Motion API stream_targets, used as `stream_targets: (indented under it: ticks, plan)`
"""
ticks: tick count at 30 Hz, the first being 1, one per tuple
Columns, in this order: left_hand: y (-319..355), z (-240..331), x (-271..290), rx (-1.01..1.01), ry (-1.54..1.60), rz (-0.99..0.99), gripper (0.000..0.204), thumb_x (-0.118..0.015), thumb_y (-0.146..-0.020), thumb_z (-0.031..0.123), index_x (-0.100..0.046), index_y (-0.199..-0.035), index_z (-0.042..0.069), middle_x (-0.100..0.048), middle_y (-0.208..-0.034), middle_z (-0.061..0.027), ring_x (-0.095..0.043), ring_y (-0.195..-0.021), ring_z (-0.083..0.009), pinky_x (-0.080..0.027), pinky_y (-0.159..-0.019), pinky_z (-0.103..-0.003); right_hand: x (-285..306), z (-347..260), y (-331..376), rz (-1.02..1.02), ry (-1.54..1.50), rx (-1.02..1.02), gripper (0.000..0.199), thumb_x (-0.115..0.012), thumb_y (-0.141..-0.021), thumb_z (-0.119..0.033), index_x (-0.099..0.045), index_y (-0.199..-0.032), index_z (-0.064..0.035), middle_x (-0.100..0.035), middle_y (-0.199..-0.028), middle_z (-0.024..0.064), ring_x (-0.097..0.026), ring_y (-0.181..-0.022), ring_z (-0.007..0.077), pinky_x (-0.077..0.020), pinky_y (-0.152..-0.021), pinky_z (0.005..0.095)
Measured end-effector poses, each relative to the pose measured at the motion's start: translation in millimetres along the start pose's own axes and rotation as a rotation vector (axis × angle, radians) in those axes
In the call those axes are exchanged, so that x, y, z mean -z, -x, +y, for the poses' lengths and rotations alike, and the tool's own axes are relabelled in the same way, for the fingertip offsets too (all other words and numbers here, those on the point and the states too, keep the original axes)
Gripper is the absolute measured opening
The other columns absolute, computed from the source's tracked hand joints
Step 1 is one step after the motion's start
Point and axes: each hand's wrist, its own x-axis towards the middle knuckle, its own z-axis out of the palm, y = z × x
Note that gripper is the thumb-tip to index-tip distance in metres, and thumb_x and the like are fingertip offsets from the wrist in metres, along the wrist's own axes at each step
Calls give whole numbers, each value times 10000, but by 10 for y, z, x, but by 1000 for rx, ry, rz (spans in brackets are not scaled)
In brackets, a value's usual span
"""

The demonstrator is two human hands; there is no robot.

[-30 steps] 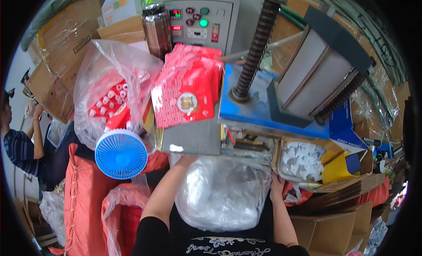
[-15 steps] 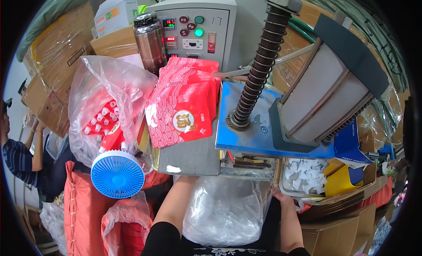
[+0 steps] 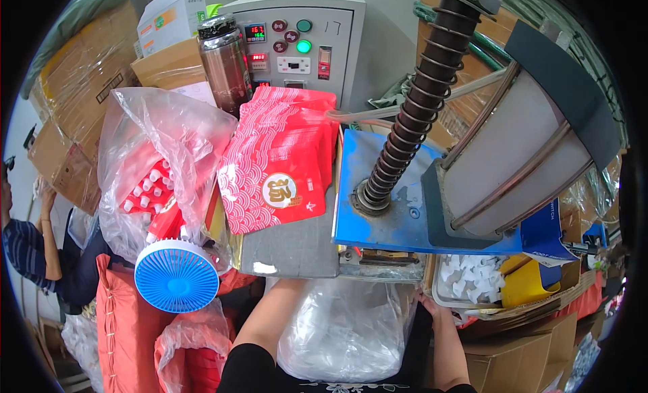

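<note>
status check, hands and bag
Left hand hidden by grey flat worktop. Right hand by crumpled clear plastic bag, grip unclear. Worktop hides bag's far end.

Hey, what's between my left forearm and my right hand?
In the head view, from your left forearm: a clear plastic bag, then a strip of dark clothing beside your right hand. Your left hand is hidden.

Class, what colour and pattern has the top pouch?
The top pouch is red with white scalloped waves, seen best in the head view.
</note>
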Motion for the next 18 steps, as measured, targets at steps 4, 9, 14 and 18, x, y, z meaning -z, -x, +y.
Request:
stream_targets:
  ticks: [4,9,14,18]
  plan:
    - [-44,-36,61,11,-6,3,427,-591,-875,364,-602,-1212,103,-582,-1214,-168,-528,-1156,-309,-377,-1017,-452,86,165,-94,36,160,86,529,-429,-952,-507,-475,-1340,-150,-536,-1311,83,-530,-1158,331,-445,-893,597]
    - [-211,-94,208,18,-20,25,423,-591,-874,364,-604,-1206,104,-585,-1207,-165,-532,-1149,-308,-382,-1010,-452,26,330,-112,45,-156,140,266,-648,-902,-154,-569,-1151,-107,-607,-1051,45,-589,-937,185,-518,-798,315]
    - [-370,-104,405,32,-34,53,418,-591,-873,365,-606,-1201,104,-588,-1200,-163,-535,-1142,-307,-386,-1004,-452,-680,197,276,47,-10,294,400,-663,-896,-199,-533,-1254,-77,-582,-1147,68,-548,-1064,222,-430,-969,348]
    - [-425,-77,543,48,-37,61,415,-592,-873,365,-608,-1196,105,-590,-1195,-161,-538,-1136,-306,-390,-998,-452,-613,286,191,233,240,341,392,-646,-897,-185,-538,-1247,-42,-571,-1207,76,-536,-1092,222,-406,-982,338]
